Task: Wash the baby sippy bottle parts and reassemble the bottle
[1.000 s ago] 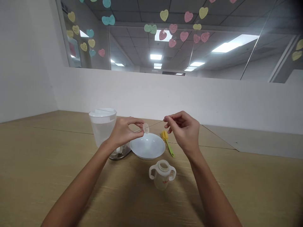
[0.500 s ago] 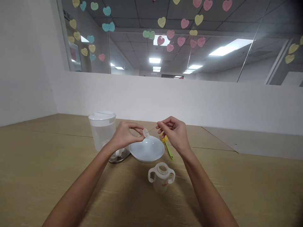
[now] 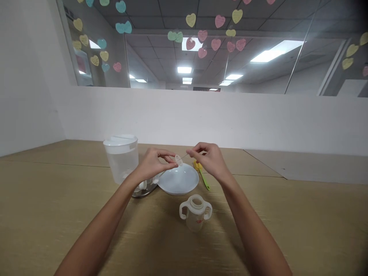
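Well, from where I sat, the left hand (image 3: 153,164) was closed in a pinch on a small clear disc (image 3: 178,160), holding it between thumb and fingertips, and the right hand (image 3: 207,159) was pinching a thin wire (image 3: 184,156) whose far end reached the disc. I could not tell whether the wire only touched the disc or had passed through it. The disc was held in the air just above a white bowl (image 3: 186,188), with a clear plastic pitcher (image 3: 120,165) and a steel dish (image 3: 143,191) to its left, a two-handled cup (image 3: 195,214) nearer the person, and a green-handled sponge brush (image 3: 204,179) just beyond the bowl, all on a tan table (image 3: 43,199). The main risk, as I judged it, lay in the tiny contact point: the disc looked small and slippery, so a hard push could make it pop from the pinch and drop into the bowl. The wire was also thin enough to bend or slip, and its tip could jab the left fingers if it skidded off the disc. Compared with the frame one second earlier, the hands had drawn closer together, with the right hand further left and lower. The camera view had also shifted slightly, while the table items had not visibly moved.
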{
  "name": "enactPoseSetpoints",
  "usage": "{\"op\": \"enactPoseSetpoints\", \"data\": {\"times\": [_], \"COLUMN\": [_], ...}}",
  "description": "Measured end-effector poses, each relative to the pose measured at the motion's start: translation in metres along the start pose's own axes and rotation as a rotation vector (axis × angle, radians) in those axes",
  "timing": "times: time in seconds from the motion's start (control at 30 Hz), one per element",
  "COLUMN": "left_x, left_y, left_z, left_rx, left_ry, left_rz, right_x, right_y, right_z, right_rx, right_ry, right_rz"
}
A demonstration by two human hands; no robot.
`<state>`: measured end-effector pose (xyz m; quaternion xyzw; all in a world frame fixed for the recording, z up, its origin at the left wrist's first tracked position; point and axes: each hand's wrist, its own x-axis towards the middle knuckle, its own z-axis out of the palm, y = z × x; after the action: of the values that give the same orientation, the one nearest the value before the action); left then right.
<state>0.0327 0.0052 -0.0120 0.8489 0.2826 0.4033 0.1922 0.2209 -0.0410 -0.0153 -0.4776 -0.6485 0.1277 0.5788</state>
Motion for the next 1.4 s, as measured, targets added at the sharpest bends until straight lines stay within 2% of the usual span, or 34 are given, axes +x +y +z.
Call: {"op": "enactPoseSetpoints", "data": {"times": [0.2,0.63,1.13,1.2,1.27,1.33,1.4], "left_x": [0.004,-0.001,-0.005,-0.006,-0.007,-0.008,-0.009], "left_y": [-0.001,0.003,0.014,0.01,0.005,0.001,0.0], "left_z": [0.001,-0.004,-0.009,-0.015,-0.024,-0.033,-0.041], "left_rx": [0.002,-0.009,0.002,0.029,0.055,0.061,0.055], "left_ry": [-0.033,-0.061,-0.108,-0.124,-0.095,-0.009,0.085], "left_rz": [-0.039,0.044,0.082,0.077,0.063,0.066,0.092], "right_x": [0.003,-0.004,-0.009,-0.01,-0.014,-0.022,-0.031], "right_y": [-0.005,-0.017,-0.021,-0.017,-0.01,-0.004,-0.002], "right_z": [-0.028,-0.059,-0.079,-0.093,-0.117,-0.144,-0.166], "right_rx": [-0.021,0.055,0.051,0.09,0.148,0.163,0.175], "right_ry": [0.126,0.267,0.367,0.502,0.756,0.895,0.995], "right_rz": [0.006,-0.018,-0.037,-0.007,0.058,0.122,0.048]}}
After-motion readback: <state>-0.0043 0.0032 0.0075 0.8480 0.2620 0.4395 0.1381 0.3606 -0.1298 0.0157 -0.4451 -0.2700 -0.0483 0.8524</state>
